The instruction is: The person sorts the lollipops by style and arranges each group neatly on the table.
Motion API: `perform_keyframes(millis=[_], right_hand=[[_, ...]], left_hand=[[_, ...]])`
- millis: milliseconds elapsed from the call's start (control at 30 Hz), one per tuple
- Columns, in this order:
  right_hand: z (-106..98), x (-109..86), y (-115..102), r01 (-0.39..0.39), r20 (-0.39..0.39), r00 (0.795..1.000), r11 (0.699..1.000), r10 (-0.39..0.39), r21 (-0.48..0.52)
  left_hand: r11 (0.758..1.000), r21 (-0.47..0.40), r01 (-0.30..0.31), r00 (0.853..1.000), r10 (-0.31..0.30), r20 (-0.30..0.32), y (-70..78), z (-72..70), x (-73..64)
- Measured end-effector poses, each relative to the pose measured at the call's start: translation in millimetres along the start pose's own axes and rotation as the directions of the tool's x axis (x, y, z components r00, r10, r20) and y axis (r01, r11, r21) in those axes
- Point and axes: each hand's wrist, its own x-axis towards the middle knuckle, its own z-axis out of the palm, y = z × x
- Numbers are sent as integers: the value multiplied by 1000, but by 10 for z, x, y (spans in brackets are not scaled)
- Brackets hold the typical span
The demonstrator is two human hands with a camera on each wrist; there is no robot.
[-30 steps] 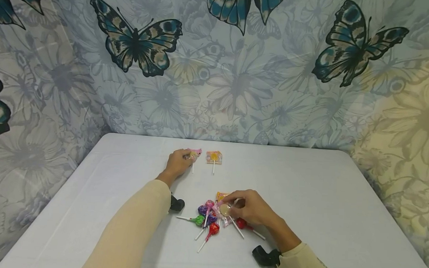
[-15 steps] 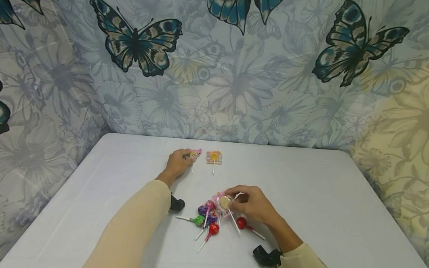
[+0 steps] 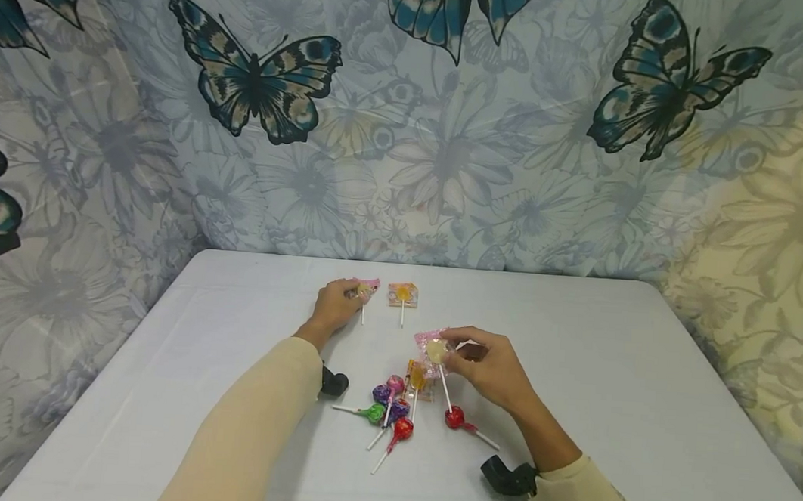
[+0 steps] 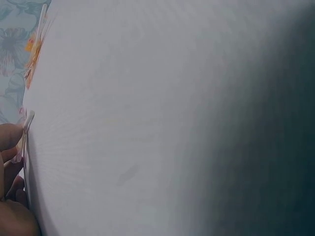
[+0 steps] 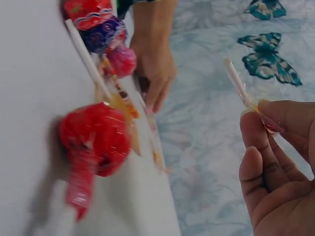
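Observation:
At the back of the white table, my left hand point(image 3: 333, 305) pinches a flat lollipop in a pink-edged clear wrapper point(image 3: 368, 287), its stick pointing toward me. Beside it lies a flat orange lollipop point(image 3: 403, 294). My right hand point(image 3: 494, 369) holds up another flat lollipop, pale yellow in a pink clear wrapper point(image 3: 436, 350), between thumb and fingertips; its white stick point(image 5: 235, 78) shows in the right wrist view. Below that hand is a loose group: an orange-wrapped flat lollipop point(image 3: 418, 378) and round red point(image 3: 403, 430), green point(image 3: 373, 413), purple point(image 3: 381, 394) and pink point(image 3: 395, 385) ones.
A round red lollipop point(image 3: 455, 417) lies apart, right of the group and under the right hand's stick. The white table point(image 3: 606, 382) meets a butterfly-patterned wall covering point(image 3: 446, 170) behind. Black wrist devices point(image 3: 508, 477) sit at both sleeves.
My right hand has lifted the pale yellow lollipop out of the group and moved it away from me and slightly right, uncovering the orange-wrapped one. The left hand stays in place.

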Motion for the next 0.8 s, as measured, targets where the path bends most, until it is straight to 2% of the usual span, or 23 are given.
perform_keyframes(millis=[267, 467, 600, 800], right_hand=[[-156, 119, -113, 7, -104, 994, 1000, -10, -29], [-227, 226, -139, 32, -124, 992, 999, -32, -2], [-273, 329, -131, 14, -156, 988, 1000, -15, -7], [-339, 537, -90, -3, -190, 982, 999, 10, 41]], left_hand=[[1000, 5, 5, 1000, -5, -1, -1, 3, -11], [1000, 2, 10, 1000, -10, -2, 5, 7, -23], [1000, 9, 5, 1000, -5, -3, 3, 11, -24], [1000, 3, -14, 1000, 14, -16, 2, 9, -11]])
